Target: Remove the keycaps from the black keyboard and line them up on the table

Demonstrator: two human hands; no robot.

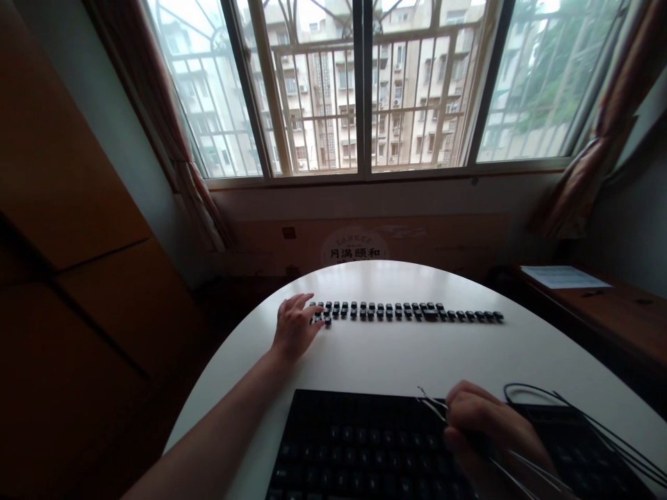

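Observation:
At the left end of the rows of small black keycaps [388,311], my left hand [296,325] reaches over the table. Its thumb and index finger close around a keycap at the row's end, partly hidden by the fingers; the other fingers are spread. Low on the right, my right hand [490,420] is closed around a wire keycap puller [432,404], whose thin metal loops stick out on both sides of the fist. Beneath that hand lies a black keyboard [359,417], its lower part cut off by the frame. Rows of keys show on it.
The round white table [250,347] carries everything. A black cable [526,386] curls at the right over a dark device, perhaps the keyboard's far end. A brown side table [625,309] with a paper sheet [565,276] stands at the right. A printed cardboard box [417,239] lies behind, below the window.

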